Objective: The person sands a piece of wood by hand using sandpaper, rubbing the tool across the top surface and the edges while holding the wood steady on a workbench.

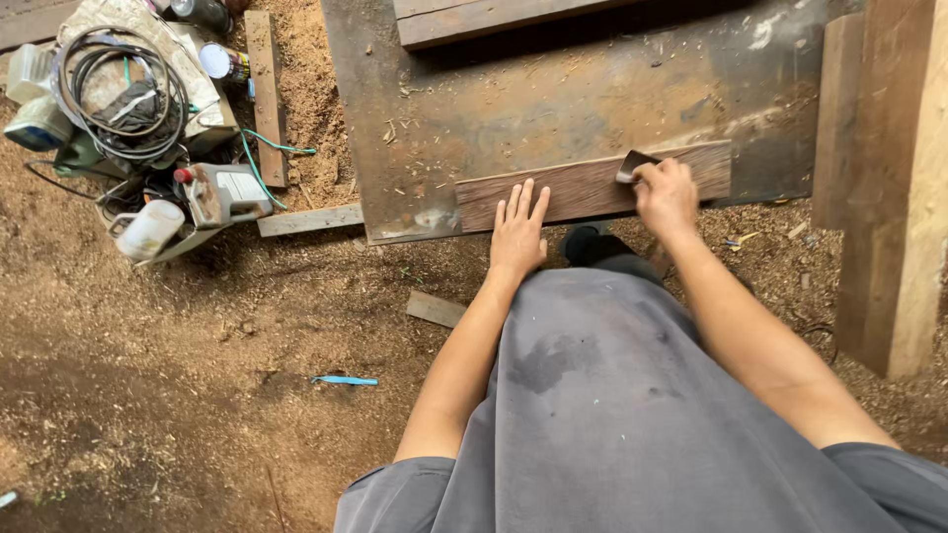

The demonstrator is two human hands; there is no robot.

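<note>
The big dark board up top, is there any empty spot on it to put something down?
Yes. The dark board is bare between the plank at its top edge and the brown plank under both hands: left hand flat, right hand gripping a small scraper. The tool pile with coiled cable is crowded.

From my head view I get soft, even daylight with no glare, and the sawdust ground (197, 375) reads clearly, darker toward eight o'clock. Shadows are faint: a thin one lies under the brown plank (592, 188), and a deeper band sits beneath the board (494, 20) at twelve o'clock. Focus holds at the centre, though the lens bends straight edges outward near three o'clock, and my grey shirt (632, 415) at six o'clock looks slightly soft.
</note>
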